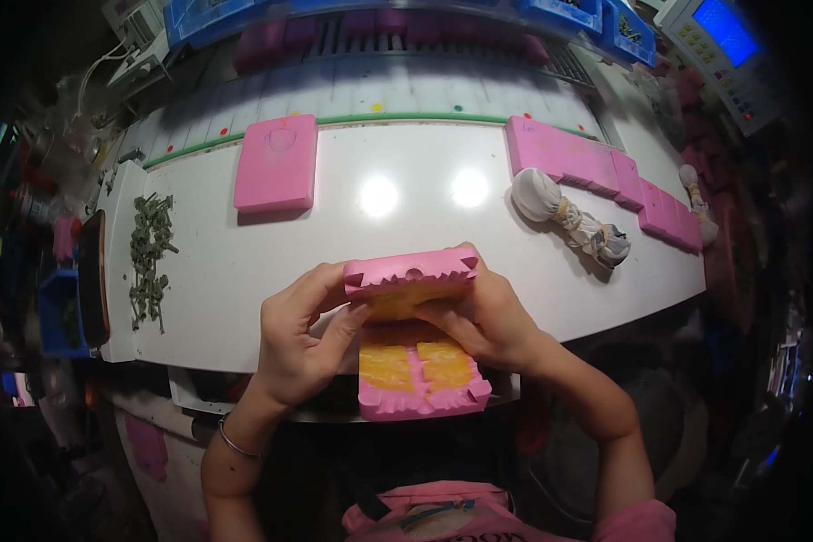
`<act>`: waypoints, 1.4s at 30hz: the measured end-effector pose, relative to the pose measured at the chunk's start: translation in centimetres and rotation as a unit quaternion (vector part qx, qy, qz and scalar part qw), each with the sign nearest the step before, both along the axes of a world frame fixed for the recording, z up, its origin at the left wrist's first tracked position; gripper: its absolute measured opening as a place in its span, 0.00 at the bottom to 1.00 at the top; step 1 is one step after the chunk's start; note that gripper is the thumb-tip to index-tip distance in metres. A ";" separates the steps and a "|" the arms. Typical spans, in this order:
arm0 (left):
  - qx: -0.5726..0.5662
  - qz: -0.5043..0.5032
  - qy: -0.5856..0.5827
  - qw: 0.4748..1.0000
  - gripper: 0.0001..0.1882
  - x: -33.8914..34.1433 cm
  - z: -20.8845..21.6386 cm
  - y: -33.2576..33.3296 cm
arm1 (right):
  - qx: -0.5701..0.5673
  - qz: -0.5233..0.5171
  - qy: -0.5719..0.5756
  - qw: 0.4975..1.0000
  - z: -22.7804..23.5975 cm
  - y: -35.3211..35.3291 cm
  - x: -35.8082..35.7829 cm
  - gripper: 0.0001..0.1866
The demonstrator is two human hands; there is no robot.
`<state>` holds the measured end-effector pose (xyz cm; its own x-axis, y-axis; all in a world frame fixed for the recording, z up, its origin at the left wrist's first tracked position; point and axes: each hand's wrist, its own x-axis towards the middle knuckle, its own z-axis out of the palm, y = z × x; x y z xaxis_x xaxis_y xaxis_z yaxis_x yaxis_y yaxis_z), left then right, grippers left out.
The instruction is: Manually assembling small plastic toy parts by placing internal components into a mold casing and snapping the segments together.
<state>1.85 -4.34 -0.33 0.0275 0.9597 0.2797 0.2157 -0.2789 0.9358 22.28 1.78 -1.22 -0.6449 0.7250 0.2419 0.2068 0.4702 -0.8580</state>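
Over the table's near edge, both hands hold a pink rubber mould (422, 395) spread apart, its notched rims facing me. The inner faces are stained orange-yellow, and a pink ridge runs down the middle of the lower half. My left hand (303, 339) grips the left side, its thumb at the opening. My right hand (492, 316) grips the right side, its thumb pressed onto the inner face of the upper half. The fingers behind that half are partly hidden. The lower half tips down toward me.
A pink mould block (276, 164) lies at the back left, a row of pink blocks (596, 167) at the back right. Beside that row rests a tied white cloth pouch (569, 217). Small green branched pieces (152, 257) are heaped at left. A machine with a blue screen (724, 32) stands far right.
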 end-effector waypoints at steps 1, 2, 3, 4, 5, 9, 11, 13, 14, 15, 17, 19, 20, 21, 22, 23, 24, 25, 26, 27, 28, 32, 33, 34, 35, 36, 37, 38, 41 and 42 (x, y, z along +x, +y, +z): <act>0.004 0.006 -0.014 1.000 0.13 0.0 0.0 0.0 | -0.011 -0.005 -0.008 1.000 0.2 -0.1 0.0 0.21; 0.010 0.004 -0.014 1.000 0.13 0.0 0.2 -0.2 | -0.005 -0.006 -0.008 1.000 0.5 -0.2 0.2 0.21; 0.008 0.011 0.013 1.000 0.13 0.0 0.3 -0.5 | -0.028 -0.032 0.025 0.999 0.9 -0.3 0.7 0.23; 0.005 0.019 0.040 0.999 0.12 -0.2 0.2 -0.6 | -0.052 -0.055 0.059 0.995 0.9 -0.5 1.2 0.25; 0.008 0.021 0.039 0.999 0.12 -0.3 0.1 -0.6 | -0.030 -0.080 0.141 0.986 0.6 -0.9 2.1 0.31; 0.045 -0.004 0.064 0.997 0.12 -0.4 0.5 -0.6 | 0.218 -0.043 0.009 0.975 3.7 -3.7 2.5 0.25; 0.033 -0.047 0.051 0.997 0.14 -1.0 0.8 -0.5 | 0.290 -0.051 0.028 0.955 3.0 -3.6 1.9 0.20; -0.001 -0.097 0.005 0.995 0.18 -1.8 0.3 -0.3 | 0.256 -0.053 0.032 0.965 3.8 -3.9 1.5 0.19; -0.037 -0.143 -0.040 0.988 0.22 -2.1 0.1 -0.3 | 0.218 -0.052 0.038 0.974 4.1 -4.0 1.3 0.19; -0.036 -0.140 -0.038 0.989 0.22 -2.0 0.1 -0.5 | 0.220 -0.049 0.041 0.973 3.8 -4.0 1.2 0.19; -0.030 -0.138 -0.170 0.975 0.37 -1.4 0.1 -1.1 | 0.132 -0.029 0.126 0.983 3.1 -4.1 1.1 0.20; 0.039 -0.101 -0.037 0.993 0.44 -0.6 0.8 -1.3 | 0.143 -0.061 0.134 0.979 3.6 -4.0 0.7 0.24; 0.051 -0.077 -0.018 0.996 0.42 0.0 0.7 -1.2 | 0.140 -0.073 0.091 0.983 4.1 -3.9 0.8 0.26; 0.063 -0.053 0.001 0.997 0.40 0.5 0.6 -1.2 | 0.136 -0.084 0.048 0.986 4.6 -3.7 1.0 0.28; 0.062 -0.053 0.001 0.997 0.40 0.7 0.7 -1.3 | 0.155 -0.074 0.014 0.985 5.0 -3.4 1.1 0.29; 0.063 -0.040 0.008 0.997 0.38 0.9 0.8 -1.5 | 0.154 -0.073 0.014 0.985 5.1 -3.3 1.0 0.29; 0.063 -0.027 0.014 0.998 0.35 1.1 1.0 -1.6 | 0.139 -0.074 0.016 0.987 5.2 -3.2 1.0 0.27; 0.063 -0.027 0.012 0.998 0.35 1.3 1.1 -1.6 | 0.124 -0.075 0.016 0.989 5.3 -3.2 0.9 0.26; 0.063 -0.013 0.017 0.998 0.34 1.6 1.3 -1.6 | 0.124 -0.075 0.015 0.989 5.4 -3.2 0.9 0.26; 0.063 0.001 0.022 0.998 0.32 1.8 1.4 -1.6 | 0.132 -0.082 0.014 0.988 5.5 -3.2 0.9 0.26; 0.063 0.002 0.022 0.998 0.32 1.9 1.7 -1.7 | 0.140 -0.088 0.015 0.986 5.5 -3.2 0.9 0.25; 0.093 0.013 0.100 0.991 0.29 2.1 2.4 -1.7 | 0.145 -0.100 0.012 0.984 5.5 -3.4 1.1 0.25; 0.103 0.011 0.120 0.987 0.28 2.2 2.5 -1.7 | 0.145 -0.101 0.011 0.984 5.5 -3.4 1.2 0.24; 0.103 0.011 0.119 0.987 0.28 2.1 2.3 -1.6 | 0.145 -0.102 0.010 0.984 5.5 -3.4 1.3 0.24; 0.103 -0.007 0.070 0.992 0.26 2.0 1.9 -1.3 | 0.145 -0.102 0.010 0.984 5.3 -3.5 1.3 0.24; 0.102 -0.025 0.020 0.994 0.24 1.9 1.5 -1.1 | 0.144 -0.098 0.024 0.984 5.0 -3.6 1.2 0.24; 0.103 -0.025 0.020 0.994 0.24 2.1 0.8 -1.0 | 0.144 -0.092 0.039 0.984 4.9 -3.6 1.2 0.24; 0.074 -0.054 -0.126 0.988 0.23 2.3 -0.1 -0.8 | 0.145 -0.092 0.040 0.984 4.9 -3.6 1.3 0.24; 0.026 -0.088 -0.307 0.947 0.19 2.7 -0.4 -0.8 | 0.126 -0.065 0.035 0.989 4.5 -3.4 1.3 0.25; 0.027 -0.074 -0.287 0.955 0.20 2.5 -0.4 -0.8 | 0.150 -0.063 0.063 0.985 3.9 -3.3 1.1 0.27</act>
<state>4.34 -5.11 -0.77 -0.0104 0.9412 0.3378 -0.3734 -0.3170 0.8718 23.42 -1.49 2.69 -0.5064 0.6802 0.5300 0.1805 0.6846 -0.7062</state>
